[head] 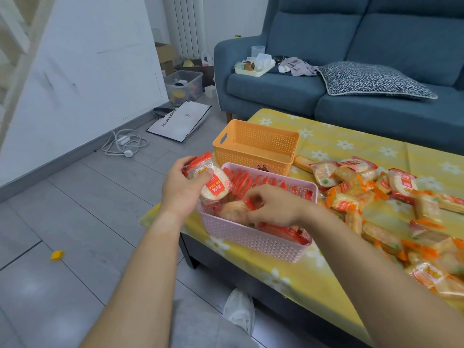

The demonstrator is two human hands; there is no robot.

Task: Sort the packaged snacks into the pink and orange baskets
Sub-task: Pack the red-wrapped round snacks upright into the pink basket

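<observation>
My left hand point(181, 189) grips a red-and-white rice cracker packet point(212, 180) just above the left end of the pink basket point(251, 238). Inside that basket stands a row of red-edged packets point(247, 180). My right hand point(275, 205) reaches into the pink basket and pinches the red end of a brownish cracker packet point(232, 209). The orange basket point(256, 145) stands behind the pink one with nothing visible inside. A heap of orange-edged and red-edged snack packets point(376, 197) spreads over the table to the right.
The low table has a yellow flowered cloth point(351, 144). A blue sofa point(351, 59) with a patterned cushion stands behind it. On the grey floor at left lie a white paper bag point(179, 121), a power cable point(124, 144) and a clear storage bin point(184, 85). My shoe point(239, 310) shows below the table.
</observation>
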